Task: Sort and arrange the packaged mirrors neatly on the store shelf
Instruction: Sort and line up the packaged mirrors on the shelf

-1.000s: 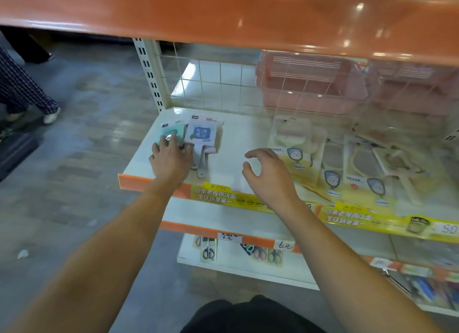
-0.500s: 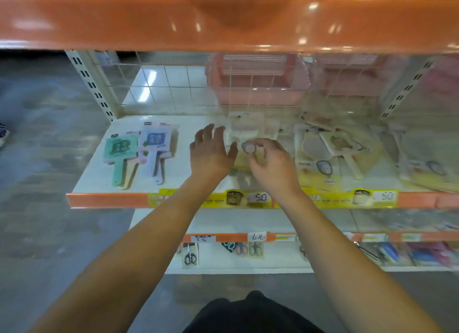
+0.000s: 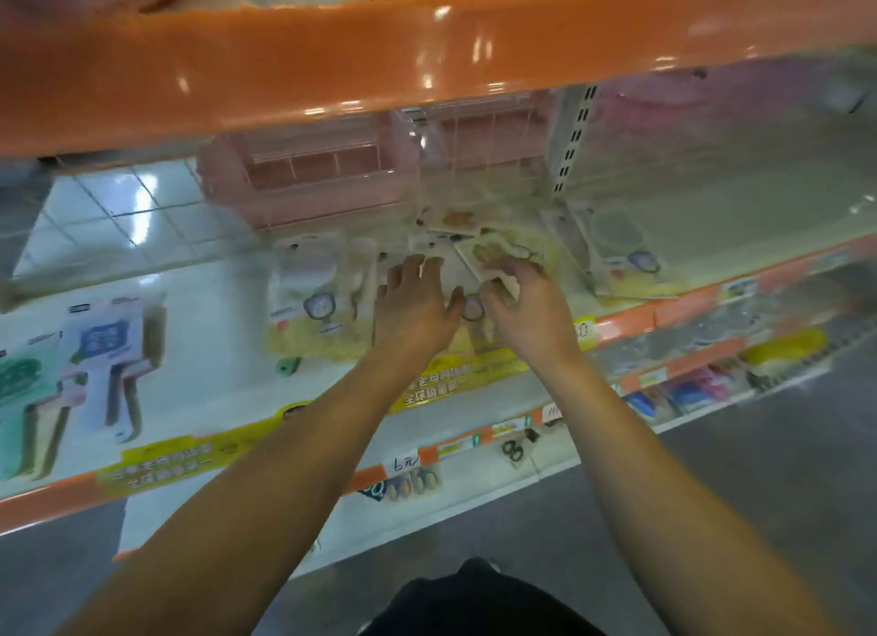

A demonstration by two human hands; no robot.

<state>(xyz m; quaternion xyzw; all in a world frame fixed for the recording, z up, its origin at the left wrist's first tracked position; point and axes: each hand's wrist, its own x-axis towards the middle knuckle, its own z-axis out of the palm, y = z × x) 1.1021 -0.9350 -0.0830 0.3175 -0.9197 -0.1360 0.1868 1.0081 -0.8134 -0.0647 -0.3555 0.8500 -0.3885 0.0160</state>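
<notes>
Several yellow packaged mirrors lie in a loose heap on the white shelf (image 3: 213, 303). My left hand (image 3: 413, 308) rests flat on one of them with its fingers spread. My right hand (image 3: 527, 303) curls its fingers over the lower edge of a tilted yellow mirror pack (image 3: 493, 253). One more yellow pack (image 3: 322, 308) lies just left of my hands, and a stack of packs (image 3: 626, 260) lies to the right. At the far left sit a blue handled mirror pack (image 3: 111, 350) and a green one (image 3: 19, 388). The view is blurred.
The orange edge of the upper shelf (image 3: 427, 61) hangs low over my hands. Pink baskets (image 3: 303, 179) stand behind the wire back panel. A yellow price strip (image 3: 180, 460) runs along the shelf front. Below, a lower shelf holds scissors (image 3: 512, 450) and other small goods.
My hands left the green and blue mirrors at the left and moved right to the yellow packs. My right hand has reached further back onto the tilted pack.
</notes>
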